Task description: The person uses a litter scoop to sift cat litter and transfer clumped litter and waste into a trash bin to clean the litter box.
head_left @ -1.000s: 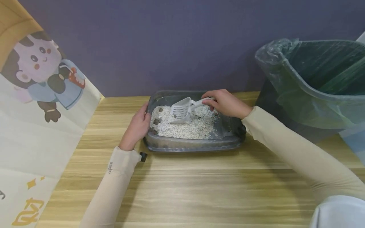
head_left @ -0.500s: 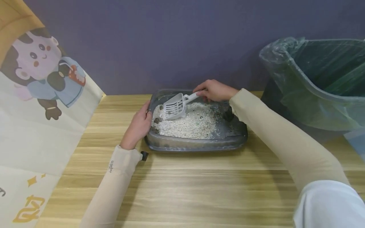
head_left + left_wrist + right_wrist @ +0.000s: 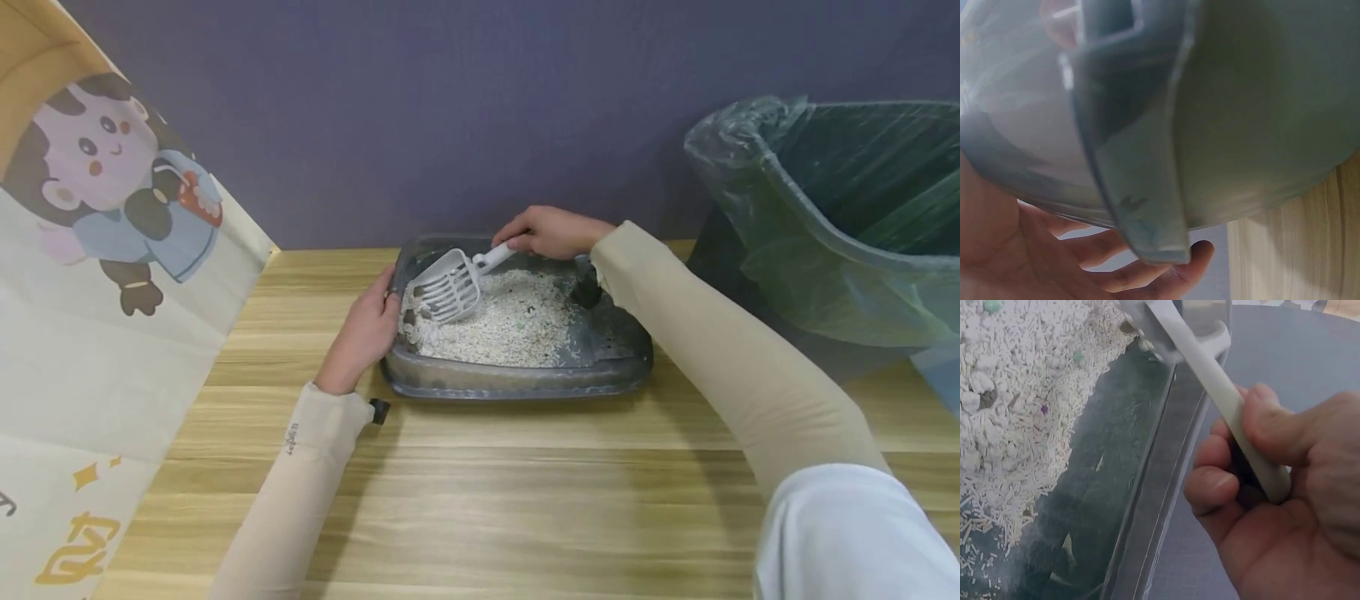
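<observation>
A grey litter box (image 3: 517, 382) stands on the wooden surface, partly filled with pale pellet litter (image 3: 517, 333). My left hand (image 3: 362, 337) grips the box's left end, thumb over the rim; the left wrist view shows its fingers curled behind the box wall (image 3: 1260, 125). My right hand (image 3: 553, 232) holds a white slotted litter scoop (image 3: 474, 268) by its handle (image 3: 1222, 394), fingers and thumb wrapped round it. The scoop's head lies tilted at the litter's left side, close to some dark brown clumps (image 3: 409, 317). Part of the clumps is hidden under its slots.
To the right stands a large dark bin (image 3: 727, 258) lined with a clear green-tinted bag (image 3: 795, 292). A purple-grey wall (image 3: 450, 125) rises right behind the box. At the left is a white panel with a cartoon figure (image 3: 150, 208).
My right hand has moved left and slightly back, carrying the scoop from the middle of the litter to the clumps on the left. My left hand stays on the box's end.
</observation>
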### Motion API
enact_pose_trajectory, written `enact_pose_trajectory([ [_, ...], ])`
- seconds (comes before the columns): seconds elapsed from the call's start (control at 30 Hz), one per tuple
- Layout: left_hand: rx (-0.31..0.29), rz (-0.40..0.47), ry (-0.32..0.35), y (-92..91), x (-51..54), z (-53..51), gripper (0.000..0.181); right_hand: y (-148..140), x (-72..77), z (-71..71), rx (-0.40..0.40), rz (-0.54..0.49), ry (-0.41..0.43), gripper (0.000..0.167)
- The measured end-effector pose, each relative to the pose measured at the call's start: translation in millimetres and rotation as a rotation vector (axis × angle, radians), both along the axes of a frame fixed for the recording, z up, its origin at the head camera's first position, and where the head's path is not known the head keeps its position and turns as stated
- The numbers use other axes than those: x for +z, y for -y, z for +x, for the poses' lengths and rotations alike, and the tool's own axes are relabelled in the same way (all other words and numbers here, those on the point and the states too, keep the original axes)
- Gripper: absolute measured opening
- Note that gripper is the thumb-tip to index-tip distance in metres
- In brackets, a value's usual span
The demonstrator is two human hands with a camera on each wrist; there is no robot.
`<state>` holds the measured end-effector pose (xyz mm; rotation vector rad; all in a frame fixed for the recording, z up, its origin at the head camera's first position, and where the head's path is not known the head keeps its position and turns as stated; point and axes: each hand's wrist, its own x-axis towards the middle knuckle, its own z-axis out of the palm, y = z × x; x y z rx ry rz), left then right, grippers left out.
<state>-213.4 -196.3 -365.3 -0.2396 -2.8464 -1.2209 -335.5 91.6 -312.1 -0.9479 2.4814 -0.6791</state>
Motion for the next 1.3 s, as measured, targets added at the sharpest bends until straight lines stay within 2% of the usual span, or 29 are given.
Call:
enact_pose_trajectory([
  [0.4, 0.001, -0.011, -0.004, 0.4, 0.5, 1.9, 0.052, -4, 3.6, 25.0, 0.114, 0.044, -0.033, 0.032],
  [0.7, 0.003, 0.005, -0.023, 0.8, 0.2, 4.4, 0.051, -7, -12.8, 37.3, 0.205, 0.126, 0.040, 0.038],
  [0.77, 0.002, 0.004, -0.029, 0.1, 0.1, 4.7, 0.051, -4, -17.1, 40.3, 0.226, 0.149, 0.055, 0.035],
  [0.9, 0.007, 0.007, -0.031, -0.3, 0.3, 4.1, 0.051, 2, -25.6, 46.4, 0.256, 0.220, 0.137, 0.025],
  [1.07, 0.009, 0.019, -0.021, 0.8, -0.8, 4.2, 0.051, 3, -37.0, 49.2, 0.253, 0.262, 0.199, 0.020],
  [1.3, 0.005, 0.015, -0.033, 0.7, -3.2, 3.3, 0.052, 1, -42.9, 47.5, 0.181, 0.253, 0.244, 0.019],
])
